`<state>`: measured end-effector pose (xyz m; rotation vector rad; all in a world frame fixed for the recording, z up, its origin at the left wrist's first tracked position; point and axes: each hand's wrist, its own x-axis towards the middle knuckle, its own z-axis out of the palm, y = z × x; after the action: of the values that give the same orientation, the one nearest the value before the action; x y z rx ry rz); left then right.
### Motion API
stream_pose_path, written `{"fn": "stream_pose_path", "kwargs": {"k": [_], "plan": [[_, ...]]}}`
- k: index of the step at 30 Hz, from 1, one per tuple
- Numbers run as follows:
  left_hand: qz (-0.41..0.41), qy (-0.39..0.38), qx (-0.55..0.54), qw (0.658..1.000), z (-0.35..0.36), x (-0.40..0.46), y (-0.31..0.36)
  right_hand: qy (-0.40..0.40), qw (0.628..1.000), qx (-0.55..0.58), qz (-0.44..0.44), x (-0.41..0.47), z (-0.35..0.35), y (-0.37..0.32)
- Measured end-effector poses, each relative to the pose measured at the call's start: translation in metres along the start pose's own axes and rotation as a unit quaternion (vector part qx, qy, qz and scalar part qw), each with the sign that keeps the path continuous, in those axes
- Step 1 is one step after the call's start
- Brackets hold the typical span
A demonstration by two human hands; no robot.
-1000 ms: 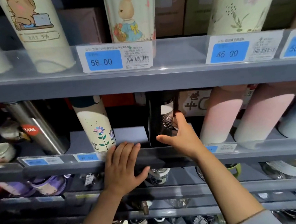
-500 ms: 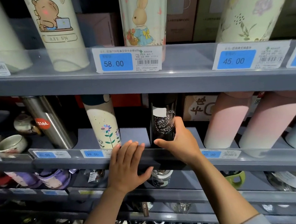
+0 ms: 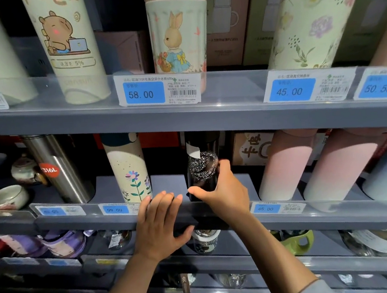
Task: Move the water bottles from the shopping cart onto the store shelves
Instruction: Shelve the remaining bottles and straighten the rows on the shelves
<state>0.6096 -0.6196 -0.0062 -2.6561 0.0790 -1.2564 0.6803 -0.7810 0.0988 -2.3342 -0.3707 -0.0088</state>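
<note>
The right hand point(image 3: 223, 191) is gripping the black bottle point(image 3: 203, 169), which is standing upright on the middle shelf point(image 3: 81, 220) between the flowered bottle point(image 3: 129, 169) and a pink bottle point(image 3: 285, 163). The left hand point(image 3: 160, 223) is resting flat, fingers spread, on the shelf's front edge.

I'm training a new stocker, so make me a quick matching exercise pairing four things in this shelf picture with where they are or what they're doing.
Things:
1. black bottle
2. left hand
3. rabbit bottle
4. steel flask

Places or states:
A. flat on the shelf's front rail
B. upper shelf, behind the 58.00 tag
C. in the right hand
D. middle shelf, far left, red sticker

Pairs: 1-C, 2-A, 3-B, 4-D
</note>
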Motion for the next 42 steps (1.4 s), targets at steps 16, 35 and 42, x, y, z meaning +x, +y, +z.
{"fn": "stream_pose_path", "kwargs": {"k": [16,35,42], "plan": [[0.007,0.026,-0.015,1.0,0.002,0.0,0.0,0.34,0.919,0.18,-0.088,-0.044,-0.066,0.068],[0.02,0.043,-0.023,0.999,0.004,-0.001,-0.004,0.176,0.973,0.135,0.068,0.001,-0.074,0.079],[0.016,0.035,-0.025,0.999,0.003,0.0,-0.004,0.121,0.978,0.159,0.054,0.0,-0.085,0.088]]}}
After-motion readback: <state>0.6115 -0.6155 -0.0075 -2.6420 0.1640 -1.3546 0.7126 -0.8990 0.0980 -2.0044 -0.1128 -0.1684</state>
